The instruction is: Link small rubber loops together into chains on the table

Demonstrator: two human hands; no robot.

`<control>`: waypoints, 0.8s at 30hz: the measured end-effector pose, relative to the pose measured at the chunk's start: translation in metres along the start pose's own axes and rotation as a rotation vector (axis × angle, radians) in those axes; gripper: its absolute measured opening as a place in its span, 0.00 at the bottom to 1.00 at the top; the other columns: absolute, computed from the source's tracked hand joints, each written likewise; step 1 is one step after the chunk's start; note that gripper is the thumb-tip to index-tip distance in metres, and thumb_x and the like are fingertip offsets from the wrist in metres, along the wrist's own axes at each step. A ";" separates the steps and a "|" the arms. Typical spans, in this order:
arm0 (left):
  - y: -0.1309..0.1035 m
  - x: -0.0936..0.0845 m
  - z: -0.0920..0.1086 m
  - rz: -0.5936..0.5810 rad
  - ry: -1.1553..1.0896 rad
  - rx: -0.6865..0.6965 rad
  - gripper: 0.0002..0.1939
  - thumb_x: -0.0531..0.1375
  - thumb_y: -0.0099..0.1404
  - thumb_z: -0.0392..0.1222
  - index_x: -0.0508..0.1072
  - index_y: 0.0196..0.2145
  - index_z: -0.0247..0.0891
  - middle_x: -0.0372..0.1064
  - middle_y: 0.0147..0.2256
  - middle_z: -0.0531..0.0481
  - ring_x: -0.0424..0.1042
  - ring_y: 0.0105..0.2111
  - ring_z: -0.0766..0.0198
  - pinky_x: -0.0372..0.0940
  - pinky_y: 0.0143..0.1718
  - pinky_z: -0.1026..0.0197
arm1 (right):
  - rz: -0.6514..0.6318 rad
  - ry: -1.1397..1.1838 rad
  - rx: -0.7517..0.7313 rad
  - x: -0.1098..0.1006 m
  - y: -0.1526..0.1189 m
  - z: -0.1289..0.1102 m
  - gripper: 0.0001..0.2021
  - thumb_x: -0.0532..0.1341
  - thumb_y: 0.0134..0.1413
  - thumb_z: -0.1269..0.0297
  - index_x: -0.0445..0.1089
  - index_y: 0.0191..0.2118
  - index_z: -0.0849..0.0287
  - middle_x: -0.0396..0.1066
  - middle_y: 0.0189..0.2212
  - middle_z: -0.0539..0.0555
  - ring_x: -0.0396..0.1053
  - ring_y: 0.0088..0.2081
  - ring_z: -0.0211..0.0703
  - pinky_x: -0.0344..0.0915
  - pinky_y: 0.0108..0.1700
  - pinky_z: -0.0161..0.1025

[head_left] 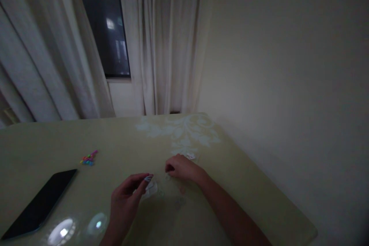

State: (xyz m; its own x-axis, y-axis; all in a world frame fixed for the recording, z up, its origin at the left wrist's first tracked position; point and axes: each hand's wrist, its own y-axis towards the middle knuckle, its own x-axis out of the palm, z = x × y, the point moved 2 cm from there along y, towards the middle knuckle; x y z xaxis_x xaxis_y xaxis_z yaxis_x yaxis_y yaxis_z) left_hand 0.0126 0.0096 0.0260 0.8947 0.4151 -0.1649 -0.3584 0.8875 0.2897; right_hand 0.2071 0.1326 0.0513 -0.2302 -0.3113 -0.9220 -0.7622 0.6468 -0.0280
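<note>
My left hand [129, 191] is above the table at lower centre, thumb and fingers pinched together. Something small and whitish shows at its fingertips, too small to name. Just right of those fingertips lies a clear plastic item [152, 189]. My right hand [179, 167] is further right and slightly farther off, its fingers curled down close to a small clear ring-like piece [167, 177]; what they hold, if anything, is hidden. Behind the right hand sits a small clear item with white markings [189, 156]. A faint reddish piece [182, 190] lies below the right wrist.
On the pale table [115, 138], a black tablet or phone [42, 201] lies at the left. A small pile of colourful pieces [89, 158] is behind it. A wall [282, 84] borders the table's right side; curtains [161, 46] hang beyond the far edge.
</note>
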 end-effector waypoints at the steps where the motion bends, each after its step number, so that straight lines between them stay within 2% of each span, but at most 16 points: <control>1: -0.001 -0.001 -0.001 0.003 0.009 -0.010 0.17 0.70 0.58 0.58 0.85 0.36 0.41 0.84 0.32 0.47 0.79 0.27 0.60 0.74 0.27 0.65 | -0.003 0.006 -0.006 0.000 -0.001 0.000 0.11 0.65 0.53 0.76 0.81 0.41 0.57 0.82 0.38 0.53 0.76 0.38 0.43 0.63 0.38 0.33; 5: -0.005 0.000 -0.003 -0.002 0.041 -0.046 0.18 0.70 0.58 0.60 0.85 0.36 0.42 0.84 0.33 0.47 0.82 0.31 0.57 0.75 0.32 0.63 | -0.034 0.019 -0.013 0.001 -0.002 -0.002 0.13 0.63 0.55 0.74 0.81 0.44 0.57 0.82 0.40 0.54 0.77 0.41 0.43 0.63 0.41 0.34; 10: -0.006 0.001 -0.007 -0.003 0.098 -0.061 0.21 0.68 0.58 0.63 0.85 0.35 0.43 0.84 0.32 0.48 0.81 0.29 0.56 0.75 0.30 0.63 | -0.063 0.031 0.015 0.008 -0.001 -0.002 0.11 0.63 0.55 0.73 0.81 0.41 0.56 0.82 0.39 0.53 0.76 0.40 0.44 0.62 0.39 0.34; 14: -0.005 -0.001 -0.012 0.005 0.109 -0.088 0.19 0.68 0.58 0.62 0.85 0.36 0.45 0.84 0.34 0.49 0.82 0.33 0.55 0.76 0.33 0.64 | -0.048 0.142 0.016 0.011 -0.003 0.001 0.11 0.64 0.54 0.73 0.80 0.43 0.57 0.81 0.38 0.53 0.75 0.38 0.41 0.62 0.38 0.33; 18: -0.006 -0.005 -0.012 0.036 0.126 -0.081 0.20 0.68 0.57 0.62 0.84 0.36 0.44 0.84 0.34 0.49 0.82 0.32 0.55 0.76 0.32 0.63 | -0.028 0.231 0.031 0.008 -0.005 0.002 0.13 0.64 0.54 0.74 0.79 0.44 0.58 0.81 0.36 0.53 0.75 0.36 0.40 0.61 0.36 0.31; 24: -0.005 -0.010 -0.012 0.059 0.162 -0.101 0.20 0.68 0.57 0.62 0.84 0.36 0.45 0.84 0.35 0.49 0.83 0.33 0.54 0.76 0.33 0.63 | -0.044 0.125 0.065 0.004 -0.009 -0.003 0.11 0.65 0.53 0.73 0.79 0.42 0.57 0.81 0.36 0.53 0.75 0.36 0.41 0.60 0.35 0.32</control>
State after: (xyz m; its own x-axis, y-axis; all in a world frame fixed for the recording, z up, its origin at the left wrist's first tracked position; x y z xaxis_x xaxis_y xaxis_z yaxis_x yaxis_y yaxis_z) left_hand 0.0020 0.0030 0.0149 0.8195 0.4868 -0.3025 -0.4413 0.8727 0.2091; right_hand 0.2112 0.1234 0.0489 -0.2738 -0.4217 -0.8644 -0.7333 0.6731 -0.0961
